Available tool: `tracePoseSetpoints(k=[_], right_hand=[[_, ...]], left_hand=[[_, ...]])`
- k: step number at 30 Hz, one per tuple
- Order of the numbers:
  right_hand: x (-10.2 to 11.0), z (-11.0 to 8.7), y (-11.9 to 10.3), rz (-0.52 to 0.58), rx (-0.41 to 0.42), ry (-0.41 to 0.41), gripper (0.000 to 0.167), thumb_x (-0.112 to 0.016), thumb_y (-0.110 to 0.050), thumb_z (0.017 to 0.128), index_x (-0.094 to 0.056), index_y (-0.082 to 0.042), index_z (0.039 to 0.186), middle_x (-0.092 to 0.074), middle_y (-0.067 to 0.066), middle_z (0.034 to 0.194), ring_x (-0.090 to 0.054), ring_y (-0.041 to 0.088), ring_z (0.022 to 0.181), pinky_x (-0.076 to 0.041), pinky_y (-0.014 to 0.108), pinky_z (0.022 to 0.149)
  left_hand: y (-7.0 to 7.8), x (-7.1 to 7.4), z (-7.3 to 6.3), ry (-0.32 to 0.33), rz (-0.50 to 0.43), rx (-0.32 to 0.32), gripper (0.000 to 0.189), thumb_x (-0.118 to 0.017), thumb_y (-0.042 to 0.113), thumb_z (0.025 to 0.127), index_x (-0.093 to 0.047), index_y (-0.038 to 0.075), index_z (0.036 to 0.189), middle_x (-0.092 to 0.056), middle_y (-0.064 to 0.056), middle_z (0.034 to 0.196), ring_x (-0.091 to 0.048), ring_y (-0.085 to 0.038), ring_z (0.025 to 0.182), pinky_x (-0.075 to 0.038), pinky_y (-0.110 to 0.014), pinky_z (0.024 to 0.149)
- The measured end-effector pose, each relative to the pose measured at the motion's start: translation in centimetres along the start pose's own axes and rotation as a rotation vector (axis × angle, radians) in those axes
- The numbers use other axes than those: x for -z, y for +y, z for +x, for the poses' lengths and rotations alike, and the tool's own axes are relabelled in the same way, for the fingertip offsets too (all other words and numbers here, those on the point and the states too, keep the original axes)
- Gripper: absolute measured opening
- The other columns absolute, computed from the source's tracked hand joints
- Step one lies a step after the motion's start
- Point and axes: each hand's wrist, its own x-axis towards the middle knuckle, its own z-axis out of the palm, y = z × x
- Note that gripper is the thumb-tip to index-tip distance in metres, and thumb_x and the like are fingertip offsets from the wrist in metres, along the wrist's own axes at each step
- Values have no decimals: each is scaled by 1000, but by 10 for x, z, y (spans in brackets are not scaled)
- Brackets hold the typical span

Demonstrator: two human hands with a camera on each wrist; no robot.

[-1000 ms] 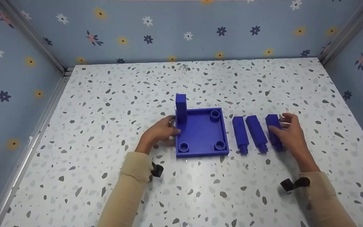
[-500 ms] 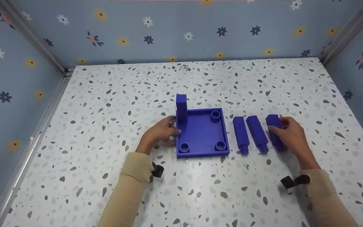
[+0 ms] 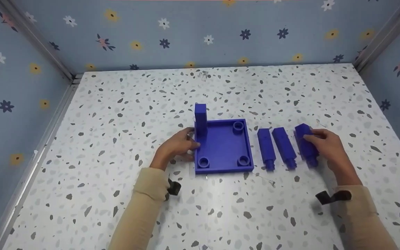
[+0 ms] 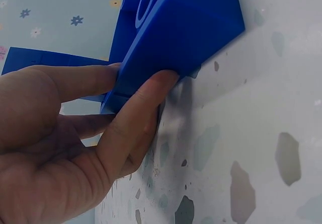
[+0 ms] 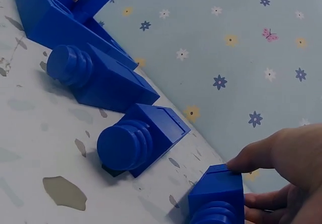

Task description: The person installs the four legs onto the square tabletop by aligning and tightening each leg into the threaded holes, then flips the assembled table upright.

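A square blue tray-like base [image 3: 222, 149] with raised round sockets at its corners lies mid-table. One blue leg [image 3: 200, 116] stands upright at its back left corner. My left hand [image 3: 175, 144] pinches the base's left edge, thumb on the rim and fingers beneath it in the left wrist view. With my right hand [image 3: 330, 146] I grip the rightmost blue leg [image 3: 306, 140] between thumb and fingers, its threaded end toward me. Two more blue legs, a nearer-to-base one [image 3: 266, 147] and a middle one [image 3: 284, 146], lie side by side between base and right hand.
The speckled white table [image 3: 134, 104] carries all the parts. Blue flowered panels [image 3: 207, 33] rise behind it and along both sides, with metal strips at the corners. Black wrist straps show on both sleeves.
The right hand has closed its fingers on the rightmost leg and shifted it slightly right, seemingly just off the table. The left hand and the base stay put.
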Motion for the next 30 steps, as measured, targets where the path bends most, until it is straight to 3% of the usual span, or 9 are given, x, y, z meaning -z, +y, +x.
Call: tracePoseSetpoints(k=[6,9,13,15,19,23,30], right_hand=[[2,1,1,117,-23,-1,71,-60,-50,89,-41,-6,142,-52,-2,112,-52,5,87,-48,20,71],[2,0,1,253,-32,-10,57,-64,-45,88,-49,-10,130,-56,-10,99,-56,1,82,-50,18,70],[4,-2,0,451,-46,-32,37,-70,-38,86,-54,-18,112,-61,-12,90,-58,1,79,-52,17,68],[4,-3,-1,511,-53,-40,35,-71,-36,85,-54,-18,110,-62,-13,89,-59,1,79,-52,17,68],[4,-4,-4,611,-55,-58,39,-72,-32,85,-53,-13,113,-66,-12,88,-61,3,81,-53,18,70],[2,-5,-6,668,-45,-74,41,-72,-29,86,-51,-9,115,-67,-11,89,-63,4,82,-53,19,71],[-2,-9,-15,635,-13,-91,41,-71,-30,87,-50,-11,116,-60,-7,103,-60,6,90,-53,18,75]], left_hand=[[0,0,-2,4,33,20,67,-61,25,92,-27,28,149,-65,-6,115,-70,-21,81,-45,-48,71],[0,0,-2,1,34,2,66,-61,24,92,-28,26,149,-64,-7,116,-69,-21,85,-47,-47,73],[0,-1,0,0,50,-14,67,-60,22,93,-26,22,150,-63,-8,115,-68,-20,90,-49,-46,79],[1,0,0,4,62,-10,67,-60,22,93,-26,22,151,-63,-8,114,-68,-20,90,-49,-46,79],[1,-1,1,-12,-13,-24,65,-59,16,93,-27,19,150,-59,-13,116,-67,-23,93,-54,-44,75],[0,-1,1,-27,-66,-45,64,-58,12,93,-28,17,149,-56,-16,117,-67,-27,95,-57,-36,73],[3,0,-3,-16,-33,-17,65,-58,15,94,-26,18,150,-57,-14,119,-69,-26,89,-54,-41,74]])
